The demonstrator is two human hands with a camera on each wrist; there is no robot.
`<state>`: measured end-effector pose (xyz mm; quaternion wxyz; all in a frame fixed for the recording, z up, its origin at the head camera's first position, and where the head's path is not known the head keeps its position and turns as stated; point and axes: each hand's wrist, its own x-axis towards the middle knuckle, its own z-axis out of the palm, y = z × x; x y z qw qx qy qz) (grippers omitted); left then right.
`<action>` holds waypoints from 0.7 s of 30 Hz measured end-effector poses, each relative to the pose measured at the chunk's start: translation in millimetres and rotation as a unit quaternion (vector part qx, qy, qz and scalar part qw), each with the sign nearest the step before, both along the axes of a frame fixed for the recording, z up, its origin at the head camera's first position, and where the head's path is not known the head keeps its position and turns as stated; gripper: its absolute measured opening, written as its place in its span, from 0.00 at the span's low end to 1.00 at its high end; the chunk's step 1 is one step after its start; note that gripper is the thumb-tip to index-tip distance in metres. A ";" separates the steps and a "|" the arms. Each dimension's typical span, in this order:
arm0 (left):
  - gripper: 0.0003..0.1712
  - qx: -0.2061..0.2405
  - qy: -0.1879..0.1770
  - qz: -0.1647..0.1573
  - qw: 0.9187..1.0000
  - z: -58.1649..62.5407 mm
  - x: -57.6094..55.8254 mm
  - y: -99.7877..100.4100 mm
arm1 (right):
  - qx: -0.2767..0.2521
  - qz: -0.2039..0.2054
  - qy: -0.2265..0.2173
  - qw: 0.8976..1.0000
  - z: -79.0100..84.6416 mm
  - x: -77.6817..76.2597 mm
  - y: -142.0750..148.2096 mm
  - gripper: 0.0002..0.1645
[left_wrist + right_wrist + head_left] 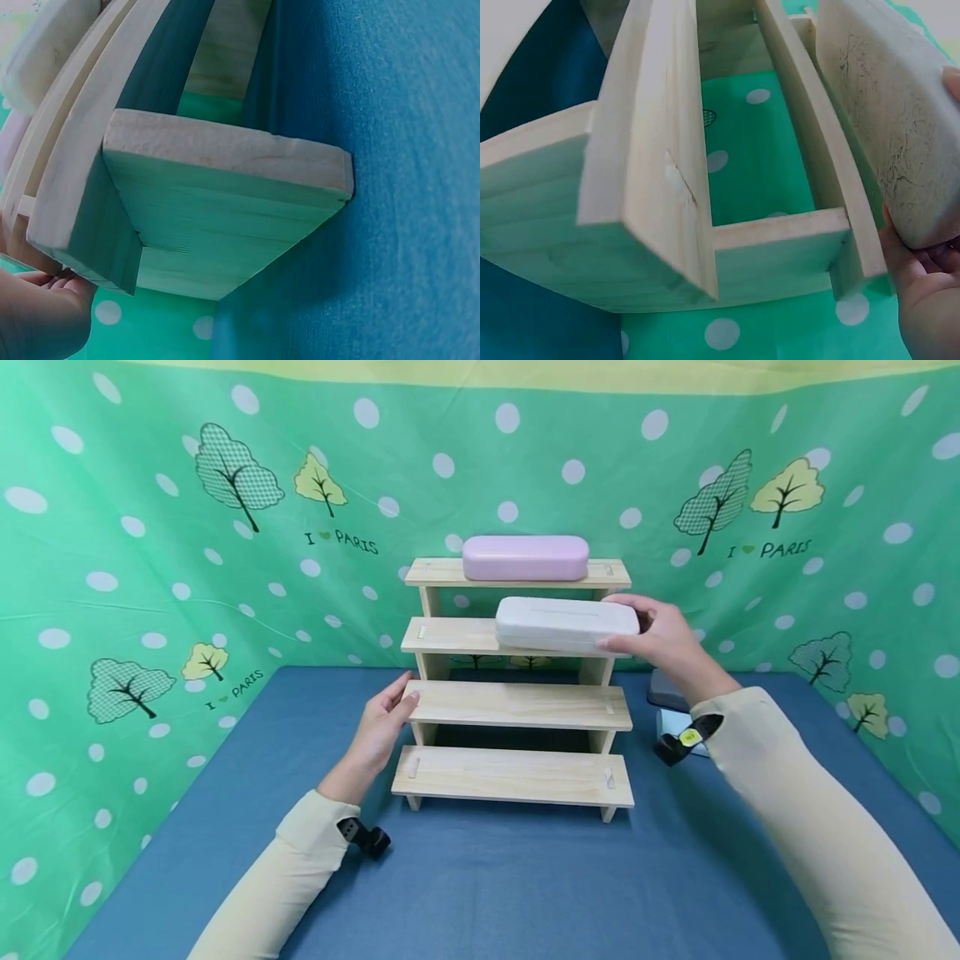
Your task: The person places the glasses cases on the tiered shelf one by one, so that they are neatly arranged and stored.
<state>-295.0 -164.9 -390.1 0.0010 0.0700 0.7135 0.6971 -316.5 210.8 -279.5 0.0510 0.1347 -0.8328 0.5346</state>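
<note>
The right hand (660, 631) is pinching the right end of a light-gray glasses case (562, 625) at the second-highest tier of a stepped wooden rack (517, 703); whether it is touching that board is unclear. The left hand (373, 731) is gripping the left end of the tier below. A lilac case (525, 560) is resting on top.

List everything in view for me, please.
Wooden shelf: one, pale, centre.
Long case: one, lilac, top tier.
Second case: one, whitish, near second-highest tier.
Dark case: one, grey, right of shelf, partly hidden.
Unidentified item: one, light blue, beside dark case.
Tabletop: one, blue, under shelf.
Backdrop: one, dotted green, behind shelf.
Wrist devices: two, black, one per side.
Sleeves: two, cream, foreground.
Left hand: one, bare, holding shelf's left edge.
Right hand: one, bare, holding second case.
</note>
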 end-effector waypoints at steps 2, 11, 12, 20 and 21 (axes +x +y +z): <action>0.33 0.000 -0.001 0.001 1.000 -0.1 -0.3 0.2 | 0.002 0.005 -0.003 1.000 0.4 -3.9 -4.7 0.33; 0.32 -0.002 -0.002 0.007 1.000 0.1 -0.1 -0.3 | 0.021 0.008 -0.019 1.000 0.9 -19.4 -21.5 0.34; 0.32 -0.003 -0.002 0.007 1.000 0.1 0.1 -0.4 | 0.021 0.008 -0.020 1.000 1.7 -20.9 -23.0 0.34; 0.33 0.001 0.000 -0.001 1.000 -0.3 0.0 1.0 | 0.002 0.025 -0.015 1.000 5.1 -27.3 -34.0 0.31; 0.33 0.001 0.000 -0.002 1.000 -0.4 -0.3 1.1 | 0.002 0.027 -0.016 0.999 5.1 -27.5 -35.6 0.31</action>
